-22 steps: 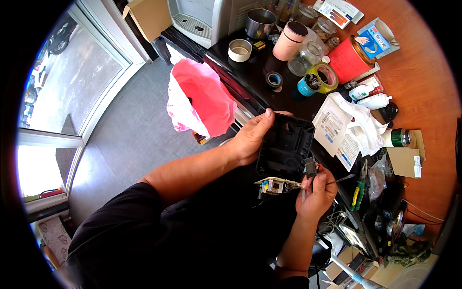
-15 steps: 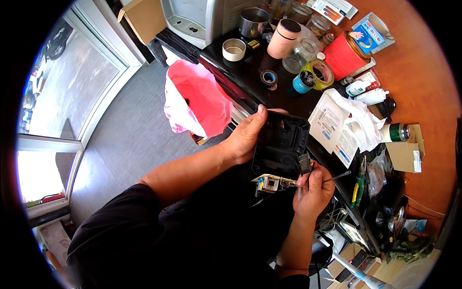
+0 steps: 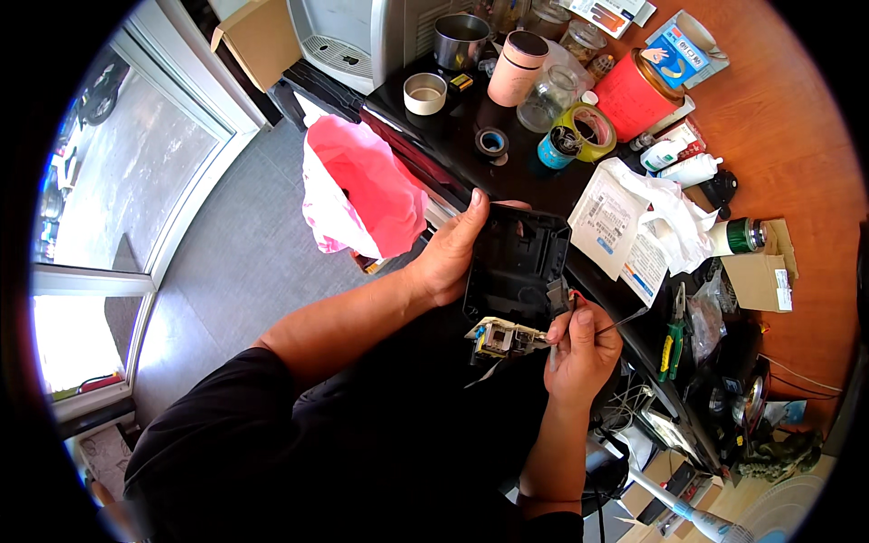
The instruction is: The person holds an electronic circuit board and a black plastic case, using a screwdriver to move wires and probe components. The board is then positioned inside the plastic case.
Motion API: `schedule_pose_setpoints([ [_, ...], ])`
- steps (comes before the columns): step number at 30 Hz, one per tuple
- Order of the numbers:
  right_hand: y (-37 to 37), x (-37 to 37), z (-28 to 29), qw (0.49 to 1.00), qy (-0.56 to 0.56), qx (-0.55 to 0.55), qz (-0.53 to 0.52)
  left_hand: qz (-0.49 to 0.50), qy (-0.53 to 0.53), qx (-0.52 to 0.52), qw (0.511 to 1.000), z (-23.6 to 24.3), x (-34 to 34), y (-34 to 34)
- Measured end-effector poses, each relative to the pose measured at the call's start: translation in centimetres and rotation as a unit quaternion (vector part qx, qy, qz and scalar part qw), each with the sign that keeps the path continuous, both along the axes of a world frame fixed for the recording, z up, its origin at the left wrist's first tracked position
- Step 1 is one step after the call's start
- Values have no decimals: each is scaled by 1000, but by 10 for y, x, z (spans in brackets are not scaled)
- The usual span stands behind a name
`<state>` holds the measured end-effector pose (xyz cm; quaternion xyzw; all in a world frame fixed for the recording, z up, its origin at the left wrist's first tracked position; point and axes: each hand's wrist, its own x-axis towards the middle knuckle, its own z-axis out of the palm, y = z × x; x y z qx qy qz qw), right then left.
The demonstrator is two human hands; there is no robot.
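Note:
My left hand (image 3: pixel 451 252) grips an open-topped black plastic case (image 3: pixel 511 262) by its left side, thumb along the upper edge. Its hollow inside faces up. My right hand (image 3: pixel 582 355) is closed at the case's lower right corner, fingers pinched around a small circuit board (image 3: pixel 503 338) with metal and yellow parts. The board hangs just below the case's near edge. A small dark block (image 3: pixel 558 296) with a red wire shows above the right fingertips. A thin metal rod (image 3: pixel 626 320) sticks out to the right of that hand. What lies inside the right fingers is partly hidden.
A pink bag (image 3: pixel 362 185) stands open left of the dark table. On the table are tape rolls (image 3: pixel 593 133), a pink tumbler (image 3: pixel 518 69), papers (image 3: pixel 608 217), crumpled white tissue (image 3: pixel 681 217), green-handled pliers (image 3: pixel 672 348) and a cardboard box (image 3: pixel 759 283).
Both hands, the case and the board appear slightly further left in the picture, as does the table; the view has shifted. The board is tilted a little differently. Both grips are kept.

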<state>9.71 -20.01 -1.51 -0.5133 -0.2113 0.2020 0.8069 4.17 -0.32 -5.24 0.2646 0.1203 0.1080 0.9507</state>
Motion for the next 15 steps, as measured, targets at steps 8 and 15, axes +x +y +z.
schedule_pose_setpoints([
  [8, 4, -1, 2, 1000, 5, 2, -5, 6, 1, -2, 1000, -1, 1, 0],
  [15, 6, 0, 1, 999, 36, -13, -9, 1, 45, 4, 999, -6, 3, 3],
])
